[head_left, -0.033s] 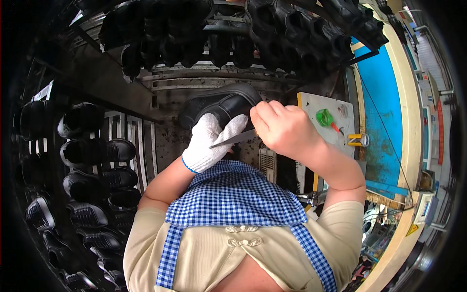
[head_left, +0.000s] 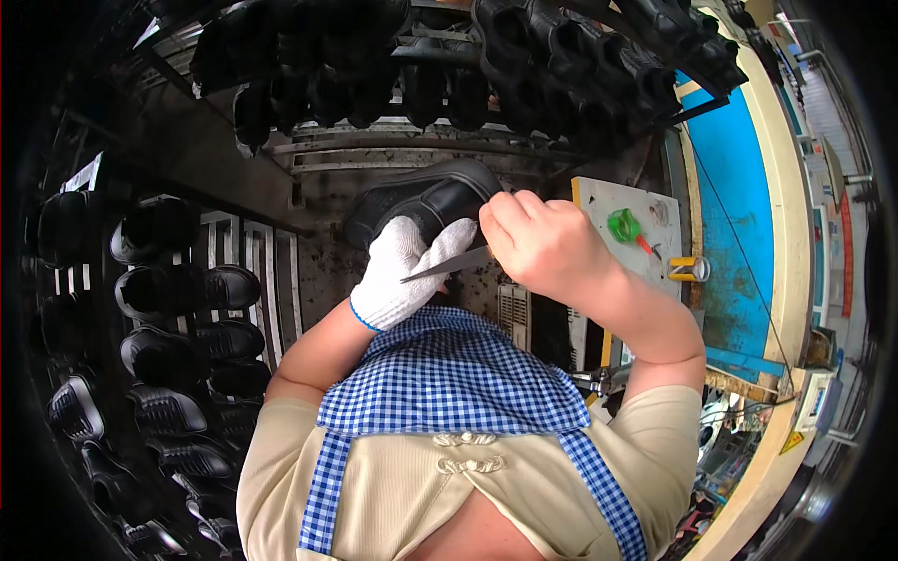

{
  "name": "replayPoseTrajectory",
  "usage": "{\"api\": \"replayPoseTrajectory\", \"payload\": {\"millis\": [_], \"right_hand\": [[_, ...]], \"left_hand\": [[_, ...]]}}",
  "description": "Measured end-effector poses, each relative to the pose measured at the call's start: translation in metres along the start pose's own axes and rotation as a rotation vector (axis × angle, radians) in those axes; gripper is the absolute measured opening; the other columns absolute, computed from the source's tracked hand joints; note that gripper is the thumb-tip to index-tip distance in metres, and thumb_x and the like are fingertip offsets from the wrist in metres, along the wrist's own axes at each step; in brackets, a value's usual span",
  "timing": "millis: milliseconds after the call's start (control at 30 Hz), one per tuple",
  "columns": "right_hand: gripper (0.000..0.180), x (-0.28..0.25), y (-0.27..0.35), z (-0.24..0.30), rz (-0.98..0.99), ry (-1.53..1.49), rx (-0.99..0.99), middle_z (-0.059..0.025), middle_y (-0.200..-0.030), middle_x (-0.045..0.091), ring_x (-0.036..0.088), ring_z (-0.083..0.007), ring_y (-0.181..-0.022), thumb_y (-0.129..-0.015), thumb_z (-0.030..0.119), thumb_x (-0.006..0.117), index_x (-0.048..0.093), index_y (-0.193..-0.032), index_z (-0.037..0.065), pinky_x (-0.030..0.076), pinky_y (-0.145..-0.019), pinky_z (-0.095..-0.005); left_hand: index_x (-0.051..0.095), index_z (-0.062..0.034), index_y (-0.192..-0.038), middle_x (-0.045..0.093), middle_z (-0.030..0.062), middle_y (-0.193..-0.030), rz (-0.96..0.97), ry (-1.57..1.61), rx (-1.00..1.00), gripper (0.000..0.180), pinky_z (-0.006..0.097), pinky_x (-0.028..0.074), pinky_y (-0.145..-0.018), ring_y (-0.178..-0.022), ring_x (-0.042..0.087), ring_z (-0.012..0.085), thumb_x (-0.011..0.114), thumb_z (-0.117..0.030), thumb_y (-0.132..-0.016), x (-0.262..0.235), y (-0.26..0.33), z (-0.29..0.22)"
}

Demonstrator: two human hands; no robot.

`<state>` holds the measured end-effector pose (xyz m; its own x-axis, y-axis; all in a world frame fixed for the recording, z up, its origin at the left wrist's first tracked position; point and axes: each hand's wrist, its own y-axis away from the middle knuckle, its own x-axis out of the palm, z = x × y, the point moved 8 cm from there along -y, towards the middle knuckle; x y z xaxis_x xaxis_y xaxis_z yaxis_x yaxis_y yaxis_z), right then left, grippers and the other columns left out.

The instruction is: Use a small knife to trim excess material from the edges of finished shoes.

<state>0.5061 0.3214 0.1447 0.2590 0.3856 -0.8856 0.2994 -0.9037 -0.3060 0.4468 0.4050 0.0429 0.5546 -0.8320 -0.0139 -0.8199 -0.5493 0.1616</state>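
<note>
A black shoe is held sideways in front of me, its toe end toward my right hand. My left hand, in a white knit glove with a blue cuff edge, grips the shoe's near side. My bare right hand is closed in a fist against the shoe's right end. Out of that fist a dark, pointed metal blade sticks out leftward, its tip lying in front of the white glove. The blade's handle is hidden in my fingers, so I cannot tell a knife from closed scissors.
Racks of black shoes stand ahead and at the left. To the right, a pale board carries a green container with a red-tipped tool, beside a yellow-banded roll. A blue surface lies farther right.
</note>
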Motion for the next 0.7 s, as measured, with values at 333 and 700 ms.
{"api": "replayPoseTrajectory", "payload": {"millis": [333,700], "right_hand": [[0.018,0.026,-0.015,-0.032,0.054,-0.619,0.107,-0.0051,-0.070,0.051,0.059,-0.0191,-0.058,-0.063,0.009,0.070,0.054,-0.072,0.006,0.049,-0.050,-0.0285],[0.021,0.101,0.044,-0.024,0.455,-0.660,0.179,-0.0114,-0.079,0.061,0.063,-0.0299,-0.068,-0.068,0.015,0.073,0.059,-0.079,0.003,0.051,-0.061,-0.0363]], "left_hand": [[0.068,0.0006,-0.093,0.064,0.0054,-0.067,0.037,-0.091,0.000,0.031,0.026,0.050,-0.057,-0.058,0.060,0.0108,0.062,-0.030,-0.093,-0.010,0.001,0.020],[0.059,0.0010,-0.121,0.066,0.0078,-0.109,-0.076,0.496,0.067,0.034,0.027,0.051,-0.085,-0.096,0.062,0.0127,0.060,-0.019,-0.094,-0.046,0.003,-0.007]]}}
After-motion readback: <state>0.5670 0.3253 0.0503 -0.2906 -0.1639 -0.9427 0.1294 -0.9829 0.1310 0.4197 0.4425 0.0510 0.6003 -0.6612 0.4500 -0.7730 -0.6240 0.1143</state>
